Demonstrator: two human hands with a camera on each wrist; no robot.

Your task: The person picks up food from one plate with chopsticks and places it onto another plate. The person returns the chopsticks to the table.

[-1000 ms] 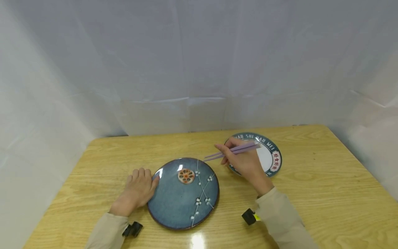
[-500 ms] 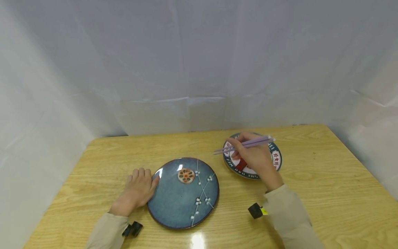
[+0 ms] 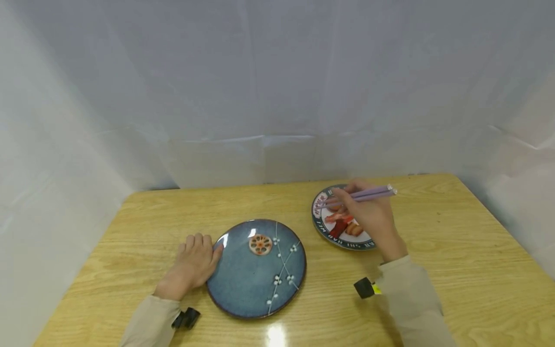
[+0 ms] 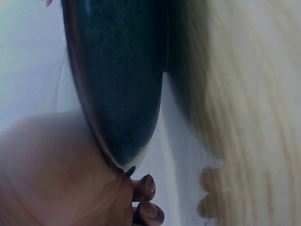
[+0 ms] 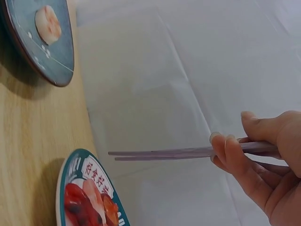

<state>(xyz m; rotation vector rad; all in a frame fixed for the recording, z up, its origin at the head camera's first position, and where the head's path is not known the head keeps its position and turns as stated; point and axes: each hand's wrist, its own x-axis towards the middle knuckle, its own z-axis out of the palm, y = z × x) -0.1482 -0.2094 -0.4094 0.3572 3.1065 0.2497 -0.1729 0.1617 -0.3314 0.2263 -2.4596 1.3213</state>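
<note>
My right hand holds a pair of pale purple chopsticks above the small round plate. Their tips lie close together with nothing between them, clear of the food in the right wrist view. A lotus root slice lies on the large blue plate, towards its far side. At that plate's left rim, my left hand rests with its thumb on the edge and its other fingers beside it. The left wrist view shows the blue plate's rim against the hand.
On the small plate lie a dark red piece, a pink strip and some orange-brown pieces. The right hand hides part of that plate. Both plates stand on a wooden table, with a pale sheet behind it.
My right hand has moved to the right with the chopsticks, away from the blue plate. Food on the small plate has come into view. The left hand and lotus root slice have stayed put.
</note>
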